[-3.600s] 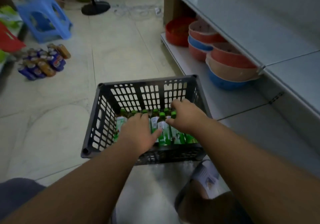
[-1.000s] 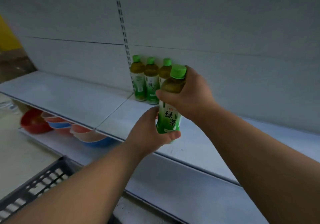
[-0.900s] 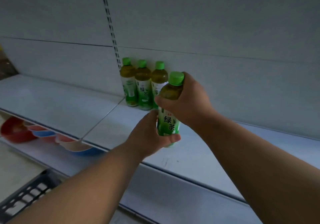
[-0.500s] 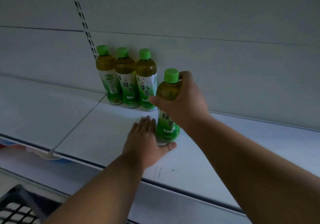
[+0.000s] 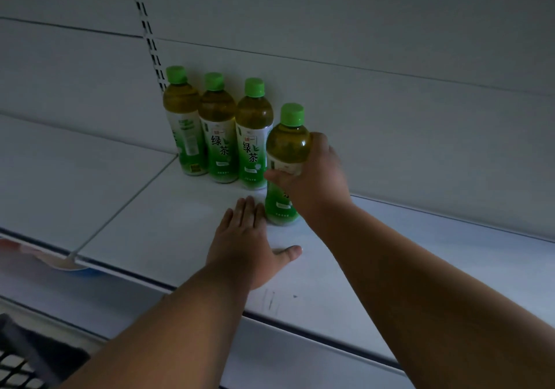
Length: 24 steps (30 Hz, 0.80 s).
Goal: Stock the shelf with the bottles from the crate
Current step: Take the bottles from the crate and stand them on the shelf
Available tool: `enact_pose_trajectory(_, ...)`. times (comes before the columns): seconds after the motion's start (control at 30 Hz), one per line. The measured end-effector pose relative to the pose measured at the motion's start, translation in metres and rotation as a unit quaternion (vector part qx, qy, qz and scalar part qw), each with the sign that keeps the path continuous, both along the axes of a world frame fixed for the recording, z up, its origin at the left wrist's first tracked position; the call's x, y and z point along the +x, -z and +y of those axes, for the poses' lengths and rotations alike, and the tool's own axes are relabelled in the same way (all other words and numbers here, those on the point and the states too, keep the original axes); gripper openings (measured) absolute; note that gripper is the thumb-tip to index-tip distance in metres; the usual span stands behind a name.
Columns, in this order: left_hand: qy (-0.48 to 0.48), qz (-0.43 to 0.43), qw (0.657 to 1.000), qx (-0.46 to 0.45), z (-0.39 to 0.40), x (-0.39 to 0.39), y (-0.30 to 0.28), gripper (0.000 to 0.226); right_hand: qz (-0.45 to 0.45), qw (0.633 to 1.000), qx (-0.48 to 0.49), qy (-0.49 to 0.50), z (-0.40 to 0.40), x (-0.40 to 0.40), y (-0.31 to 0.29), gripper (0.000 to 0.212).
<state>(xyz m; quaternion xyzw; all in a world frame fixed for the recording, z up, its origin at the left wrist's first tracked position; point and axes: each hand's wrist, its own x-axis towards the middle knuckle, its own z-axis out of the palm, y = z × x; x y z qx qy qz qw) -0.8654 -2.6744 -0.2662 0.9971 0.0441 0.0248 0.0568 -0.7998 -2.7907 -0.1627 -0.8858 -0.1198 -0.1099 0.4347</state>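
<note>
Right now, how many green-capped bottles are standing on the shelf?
4. Three stand in a row against the back panel: left bottle, middle bottle, third bottle. The fourth bottle stands further forward, gripped by the right hand. None appear hidden.

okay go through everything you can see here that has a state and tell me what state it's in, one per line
Fourth bottle: upright on the shelf, capped, gripped by the right hand.
Three bottles at the back: upright in a row, capped.
Right hand: curled round the fourth bottle.
Left hand: flat on the shelf, fingers straight.
Crate: only a corner shows.
</note>
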Motion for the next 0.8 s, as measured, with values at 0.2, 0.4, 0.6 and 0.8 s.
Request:
enact_pose_trajectory(0.2,-0.004,0.005,1.0,0.004,0.0,0.001,0.001,0.123,-0.014,0.999,0.002,0.037,0.017,0.043,-0.002,0.077)
enact_pose_trajectory(0.4,-0.003,0.005,1.0,-0.003,0.0,0.0,0.001,0.124,-0.026,0.998,0.026,0.05,0.02,0.056,0.004,0.076)
enact_pose_trajectory(0.6,-0.004,0.009,1.0,-0.012,0.0,0.001,0.002,0.129,-0.034,0.998,0.024,0.048,0.02,0.057,0.005,0.081)
enact_pose_trajectory(0.8,-0.009,0.031,0.999,-0.034,-0.001,0.002,-0.004,0.128,-0.001,0.999,0.019,0.046,0.001,0.012,0.018,0.101)
